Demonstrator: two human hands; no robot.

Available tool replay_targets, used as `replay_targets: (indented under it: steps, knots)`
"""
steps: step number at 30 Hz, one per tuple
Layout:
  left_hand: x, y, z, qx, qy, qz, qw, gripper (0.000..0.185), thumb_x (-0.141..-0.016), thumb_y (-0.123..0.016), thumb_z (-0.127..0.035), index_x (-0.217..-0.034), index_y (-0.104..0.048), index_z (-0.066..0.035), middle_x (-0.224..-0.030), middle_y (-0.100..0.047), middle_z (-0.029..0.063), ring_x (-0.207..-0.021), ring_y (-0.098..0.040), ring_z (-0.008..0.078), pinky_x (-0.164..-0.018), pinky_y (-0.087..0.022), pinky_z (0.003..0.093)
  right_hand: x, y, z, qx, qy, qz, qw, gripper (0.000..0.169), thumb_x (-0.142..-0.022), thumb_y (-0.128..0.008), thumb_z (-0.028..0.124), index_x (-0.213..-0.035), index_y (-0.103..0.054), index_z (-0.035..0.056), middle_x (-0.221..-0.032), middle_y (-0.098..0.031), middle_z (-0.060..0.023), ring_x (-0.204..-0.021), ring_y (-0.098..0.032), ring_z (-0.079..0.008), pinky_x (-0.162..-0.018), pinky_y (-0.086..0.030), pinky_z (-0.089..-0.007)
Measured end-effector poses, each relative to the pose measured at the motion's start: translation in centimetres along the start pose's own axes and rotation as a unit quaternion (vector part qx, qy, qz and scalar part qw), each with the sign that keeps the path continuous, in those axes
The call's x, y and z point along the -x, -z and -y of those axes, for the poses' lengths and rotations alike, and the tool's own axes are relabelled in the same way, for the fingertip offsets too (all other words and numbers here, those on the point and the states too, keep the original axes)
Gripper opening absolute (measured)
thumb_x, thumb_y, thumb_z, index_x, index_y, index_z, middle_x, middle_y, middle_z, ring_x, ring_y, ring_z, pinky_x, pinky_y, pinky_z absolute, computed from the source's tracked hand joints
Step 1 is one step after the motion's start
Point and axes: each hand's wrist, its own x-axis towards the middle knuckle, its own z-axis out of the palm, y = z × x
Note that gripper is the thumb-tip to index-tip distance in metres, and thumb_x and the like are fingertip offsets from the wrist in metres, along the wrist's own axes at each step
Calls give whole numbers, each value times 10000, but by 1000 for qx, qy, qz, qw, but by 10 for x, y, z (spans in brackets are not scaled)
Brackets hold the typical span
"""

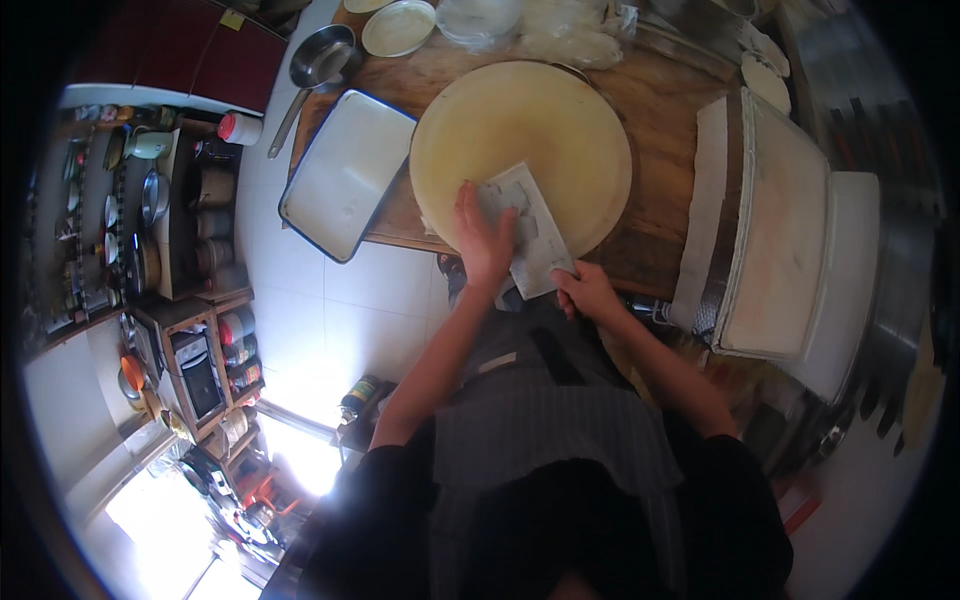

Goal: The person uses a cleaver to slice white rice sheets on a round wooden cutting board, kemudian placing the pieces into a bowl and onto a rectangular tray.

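My right hand (pixel 585 289) is closed around the handle end of a wide metal cleaver (pixel 536 240), in front of my body. The broad blade slants up and left over the near edge of a large round chopping board (pixel 525 135). My left hand (pixel 484 232) lies against the left side of the blade, its fingers extended and the thumb across the flat face. The fingertips point away from me. The round board rests on a wooden table (pixel 660 172). No food shows on the visible part of the board.
A blue-rimmed white tray (pixel 345 172) stands left of the board. Beyond it are a metal saucepan (pixel 322 64), a pale plate (pixel 399 28) and plastic bags (pixel 570 37). A large pale slab (pixel 784 232) is at the right. Shelves (pixel 169 281) with cookware stand far left.
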Motion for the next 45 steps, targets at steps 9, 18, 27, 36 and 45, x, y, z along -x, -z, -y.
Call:
replay_targets:
  steps: [9, 18, 27, 36, 45]
  knots:
    - [-17, 4, -2, 77, 62, -29, 995, 714, -903, -750, -195, -1482, -404, 40, -1490, -459, 266, -1388, -424, 442, -1165, -335, 501, 8, -46, 38, 43, 19, -20, 999, 245, -1027, -601, 245, -909, -607, 30, -656, -608, -44, -487, -576, -129, -444, -463, -294]
    - [-127, 22, 9, 32, 37, 59, 997, 683, -930, -712, -311, -1440, -456, 65, -1482, -473, 280, -1364, -448, 458, -1154, -363, 495, -33, -89, 127, -78, -34, -68, 994, 244, -1024, -614, 240, -893, -583, 36, -631, -573, -52, -435, -531, -157, -414, -449, -319]
    - [-374, 36, 79, 19, -45, 112, 993, 625, -934, -690, -382, -1335, -562, 81, -1350, -574, 321, -1275, -529, 471, -1093, -429, 496, -171, -161, 304, -152, 43, -51, 986, 183, -1013, -599, 178, -898, -551, 44, -648, -553, -50, -497, -536, -166, -439, -464, -342]
    - [-501, 30, 191, 268, 172, 133, 939, 383, -1017, -561, -266, -1225, -679, 34, -1168, -713, 214, -1127, -668, 297, -1001, -477, 374, -302, -187, 373, -207, 8, -68, 976, 126, -961, -610, 88, -884, -552, 7, -698, -578, -104, -546, -553, -208, -466, -484, -375]
    - [-489, 54, 183, 119, -107, 190, 969, 318, -979, -646, -227, -1240, -663, -46, -1294, -652, 176, -1231, -593, 346, -1065, -451, 404, -283, -184, 379, -184, -35, -102, 977, 47, -947, -580, 65, -945, -548, 30, -694, -569, -76, -544, -550, -183, -501, -501, -367]
